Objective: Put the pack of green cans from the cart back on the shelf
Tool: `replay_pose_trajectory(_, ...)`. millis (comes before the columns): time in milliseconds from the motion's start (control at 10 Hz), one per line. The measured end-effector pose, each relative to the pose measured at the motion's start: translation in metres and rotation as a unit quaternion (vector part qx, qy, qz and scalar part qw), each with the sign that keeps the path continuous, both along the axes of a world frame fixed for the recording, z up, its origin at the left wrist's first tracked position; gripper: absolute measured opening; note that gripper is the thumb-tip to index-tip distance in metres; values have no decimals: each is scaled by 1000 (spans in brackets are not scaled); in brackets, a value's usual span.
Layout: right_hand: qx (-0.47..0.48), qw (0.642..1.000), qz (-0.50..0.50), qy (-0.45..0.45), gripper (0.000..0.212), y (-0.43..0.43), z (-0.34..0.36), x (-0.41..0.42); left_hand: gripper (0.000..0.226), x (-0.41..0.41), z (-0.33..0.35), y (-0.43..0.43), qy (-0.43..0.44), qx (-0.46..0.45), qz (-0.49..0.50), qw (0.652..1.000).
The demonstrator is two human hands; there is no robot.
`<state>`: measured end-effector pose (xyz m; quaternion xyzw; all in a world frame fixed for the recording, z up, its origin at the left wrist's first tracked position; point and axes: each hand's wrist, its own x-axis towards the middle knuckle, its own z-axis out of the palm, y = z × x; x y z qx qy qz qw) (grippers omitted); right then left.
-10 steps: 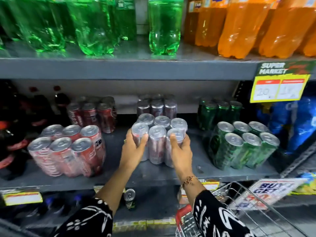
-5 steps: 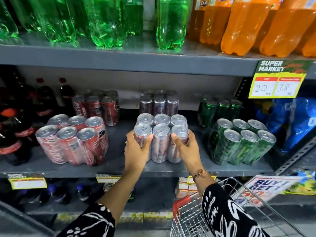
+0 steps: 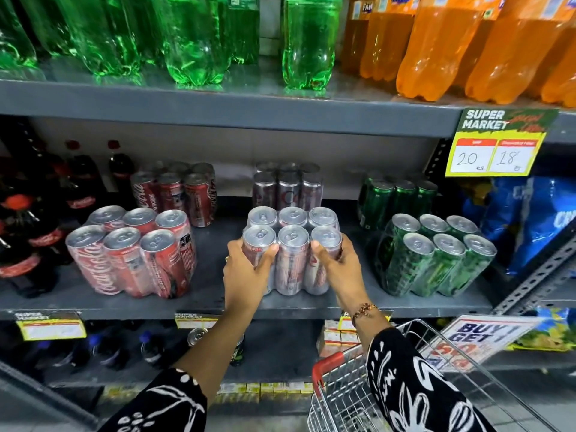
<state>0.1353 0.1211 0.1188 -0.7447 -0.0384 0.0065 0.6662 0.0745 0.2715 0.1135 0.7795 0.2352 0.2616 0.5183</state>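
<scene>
My left hand [image 3: 246, 272] and right hand [image 3: 339, 266] both grip a silver six-pack [image 3: 291, 247] standing on the middle shelf [image 3: 212, 294]. The pack of green cans [image 3: 433, 254] sits on that same shelf just to its right. The cart [image 3: 343, 388], below, looks empty, though I see little of it.

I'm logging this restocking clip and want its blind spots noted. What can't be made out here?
Head view only:
- Cart: cut off by the bottom edge and hidden by the right sleeve; its contents can't be seen.
- Silver can pack: labels partly hidden by the left hand and right hand.
- Shelf-edge price tags: blurred, unreadable.
- Back-row green cans: shadowed, brand unclear.
</scene>
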Motion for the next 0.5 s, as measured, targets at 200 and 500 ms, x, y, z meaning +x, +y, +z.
replay_pose_trajectory(200,13,1000,10,14,63,-1,1,3,59,0,0,-2,-8,-3,-1,1000)
replay_pose_trajectory(500,-286,950,40,-118,65,-6,14,-62,68,-22,10,-11,9,212,-50,976)
